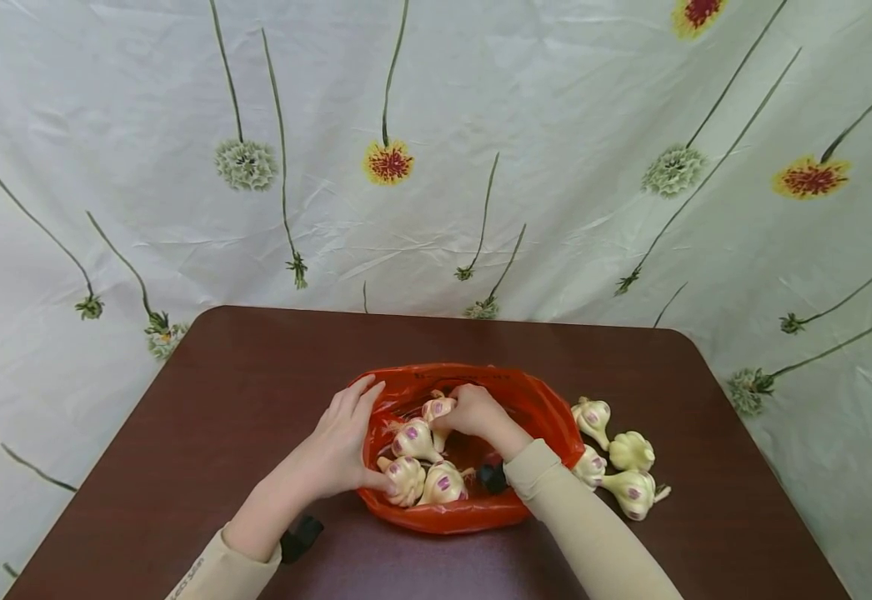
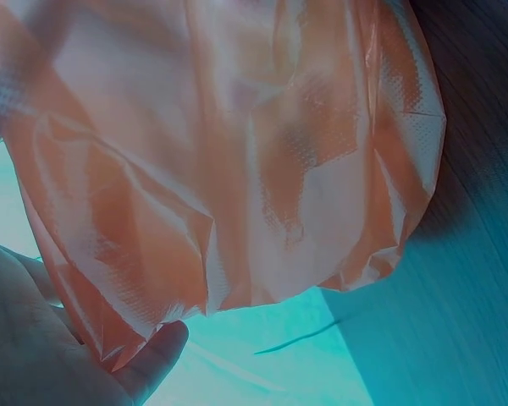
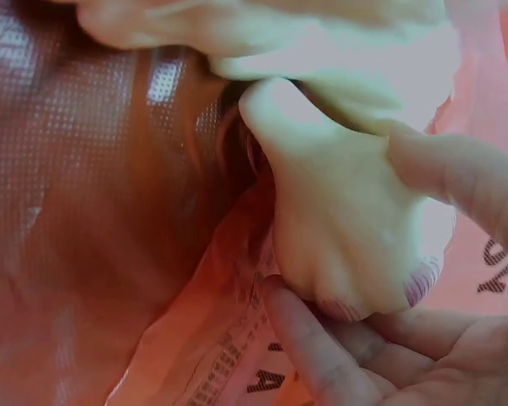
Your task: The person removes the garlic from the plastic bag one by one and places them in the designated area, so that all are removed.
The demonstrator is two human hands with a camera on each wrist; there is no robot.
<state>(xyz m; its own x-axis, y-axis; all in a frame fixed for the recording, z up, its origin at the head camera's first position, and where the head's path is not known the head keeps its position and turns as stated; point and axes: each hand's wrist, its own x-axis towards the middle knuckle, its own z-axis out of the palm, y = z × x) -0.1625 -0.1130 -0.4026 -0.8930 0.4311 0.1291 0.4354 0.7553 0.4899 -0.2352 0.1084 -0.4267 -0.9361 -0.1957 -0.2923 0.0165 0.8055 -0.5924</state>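
A red plastic bag (image 1: pixel 451 523) lies open on the table with several garlic bulbs (image 1: pixel 443 483) inside, cream with purple patches. My left hand (image 1: pixel 342 442) holds the bag's left rim, thumb at the near side and fingers at the far side. In the left wrist view the crumpled bag (image 2: pixel 237 194) fills most of the picture, the thumb at its edge. Inside the bag, my right hand (image 1: pixel 478 412) grips a garlic bulb (image 3: pixel 347 211) between thumb and fingers. Other pale bulbs (image 3: pixel 339 42) lie close beside it in the right wrist view.
Several more garlic bulbs (image 1: pixel 631 451) lie in a cluster on the dark brown table (image 1: pixel 271 367), right of the bag. Behind the table hangs a pale cloth (image 1: pixel 436 217) printed with flowers.
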